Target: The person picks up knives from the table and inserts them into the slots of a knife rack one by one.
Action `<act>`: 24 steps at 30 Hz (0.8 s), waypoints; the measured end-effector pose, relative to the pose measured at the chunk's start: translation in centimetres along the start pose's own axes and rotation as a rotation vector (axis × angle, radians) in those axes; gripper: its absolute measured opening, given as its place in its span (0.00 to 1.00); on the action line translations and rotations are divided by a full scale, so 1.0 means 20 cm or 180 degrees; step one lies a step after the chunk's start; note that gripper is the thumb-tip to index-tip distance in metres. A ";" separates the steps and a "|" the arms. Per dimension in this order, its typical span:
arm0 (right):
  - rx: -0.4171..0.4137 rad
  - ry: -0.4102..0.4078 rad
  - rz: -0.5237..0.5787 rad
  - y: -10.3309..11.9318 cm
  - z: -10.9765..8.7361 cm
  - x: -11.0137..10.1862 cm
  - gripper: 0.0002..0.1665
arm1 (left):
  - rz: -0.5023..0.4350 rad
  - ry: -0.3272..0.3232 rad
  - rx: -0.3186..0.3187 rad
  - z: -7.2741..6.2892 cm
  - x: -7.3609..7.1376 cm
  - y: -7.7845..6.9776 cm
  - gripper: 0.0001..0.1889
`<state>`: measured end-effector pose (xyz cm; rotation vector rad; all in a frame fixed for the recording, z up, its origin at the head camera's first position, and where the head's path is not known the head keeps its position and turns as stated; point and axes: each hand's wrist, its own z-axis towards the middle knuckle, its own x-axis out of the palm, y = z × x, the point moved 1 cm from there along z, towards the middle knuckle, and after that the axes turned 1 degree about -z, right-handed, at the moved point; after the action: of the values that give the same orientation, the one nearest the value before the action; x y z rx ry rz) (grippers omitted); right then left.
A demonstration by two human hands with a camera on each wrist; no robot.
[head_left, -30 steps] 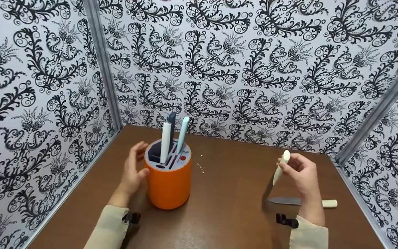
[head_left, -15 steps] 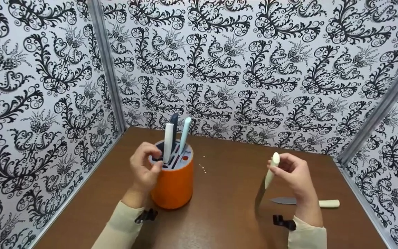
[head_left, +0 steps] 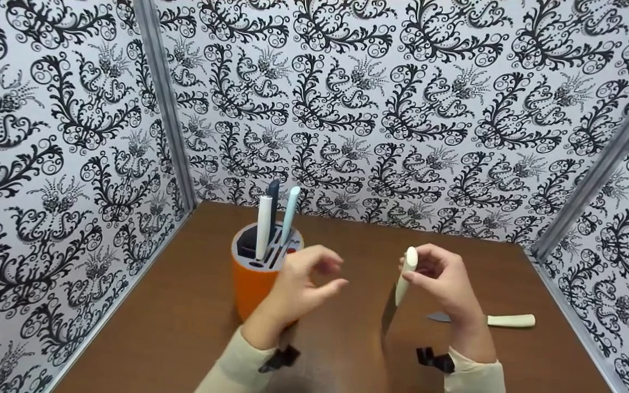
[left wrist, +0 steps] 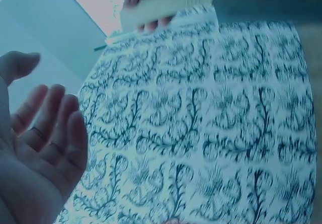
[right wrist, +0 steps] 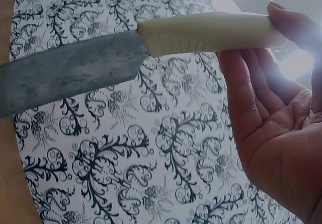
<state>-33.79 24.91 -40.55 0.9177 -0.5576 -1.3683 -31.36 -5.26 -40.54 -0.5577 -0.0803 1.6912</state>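
Observation:
Between thumb and fingertips my right hand [head_left: 440, 275] pinches the end of a cream-handled knife [right wrist: 201, 32], its wide blade [right wrist: 75, 68] pointing down toward the table in the head view. My left hand [head_left: 306, 281] holds nothing; its fingers bend loosely, with a gap between thumb and fingers. It is in front of the orange knife block [head_left: 254, 289] and hides part of its right side. In the block's top stand a white-handled knife [head_left: 263, 226], a dark-handled one [head_left: 274, 199] and a light-blue-handled one [head_left: 291, 213].
A second cream-handled knife [head_left: 511, 321] lies on the brown table [head_left: 358, 229] at the right, partly hidden behind my right wrist. Patterned panels [head_left: 336, 98] enclose the table at the back and both sides.
My left hand has left the knife block's left side and crossed rightward in front of it. My right hand has carried the pinched knife leftward, so the two hands are closer together.

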 end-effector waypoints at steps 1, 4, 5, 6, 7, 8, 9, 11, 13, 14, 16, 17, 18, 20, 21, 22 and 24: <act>-0.0030 0.0045 -0.0005 0.00 0.00 0.01 0.15 | -0.0059 0.0063 -0.0128 0.01 0.03 0.00 0.11; -0.0098 0.0117 -0.0023 0.01 0.00 0.03 0.16 | -0.0244 0.0186 -0.0510 0.03 0.13 0.00 0.10; -0.0110 0.0126 -0.0014 0.01 -0.01 0.04 0.16 | -0.0288 0.0207 -0.0636 0.03 0.15 0.00 0.10; -0.0116 0.0131 -0.0002 0.02 -0.01 0.05 0.16 | -0.0308 0.0228 -0.0754 0.03 0.18 0.00 0.10; -0.0125 0.0135 0.0004 0.02 -0.01 0.06 0.16 | -0.0323 0.0240 -0.0862 0.03 0.20 0.00 0.11; -0.0126 0.0129 0.0010 0.02 -0.01 0.07 0.16 | -0.0329 0.0242 -0.0946 0.03 0.22 0.00 0.12; -0.0131 0.0125 0.0009 0.02 -0.02 0.08 0.16 | -0.0321 0.0249 -0.1009 0.03 0.23 0.00 0.13; -0.0142 0.0121 0.0008 0.03 -0.02 0.11 0.16 | -0.0315 0.0277 -0.1103 0.01 0.26 0.00 0.15; -0.0155 0.0118 0.0009 0.04 -0.02 0.13 0.17 | -0.0318 0.0318 -0.1188 -0.01 0.27 0.00 0.17; -0.0155 0.0112 0.0009 0.04 -0.02 0.14 0.17 | -0.0331 0.0332 -0.1231 -0.02 0.28 0.00 0.18; -0.0160 0.0118 0.0010 0.05 -0.02 0.17 0.17 | -0.0356 0.0345 -0.1343 -0.03 0.29 0.00 0.18; -0.0152 0.0118 0.0011 0.06 -0.02 0.18 0.16 | -0.0372 0.0340 -0.1396 -0.03 0.29 0.01 0.18; -0.0141 0.0117 0.0003 0.06 -0.02 0.19 0.16 | -0.0389 0.0332 -0.1441 -0.04 0.29 0.01 0.17; -0.0114 0.0106 -0.0011 0.06 -0.02 0.21 0.16 | -0.0437 0.0312 -0.1510 -0.04 0.30 0.01 0.17; -0.0110 0.0103 -0.0016 0.06 -0.01 0.22 0.16 | -0.0467 0.0306 -0.1530 -0.04 0.30 0.01 0.17; -0.0105 0.0092 -0.0029 0.06 -0.02 0.22 0.17 | -0.0507 0.0309 -0.1539 -0.04 0.30 0.01 0.17; -0.0133 0.0092 -0.0033 0.06 -0.02 0.24 0.18 | -0.0587 0.0335 -0.1548 -0.04 0.31 0.01 0.17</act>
<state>-32.04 20.34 -40.48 0.9061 -0.5011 -1.3692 -31.78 0.23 -43.34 -0.9693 -0.4619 1.4594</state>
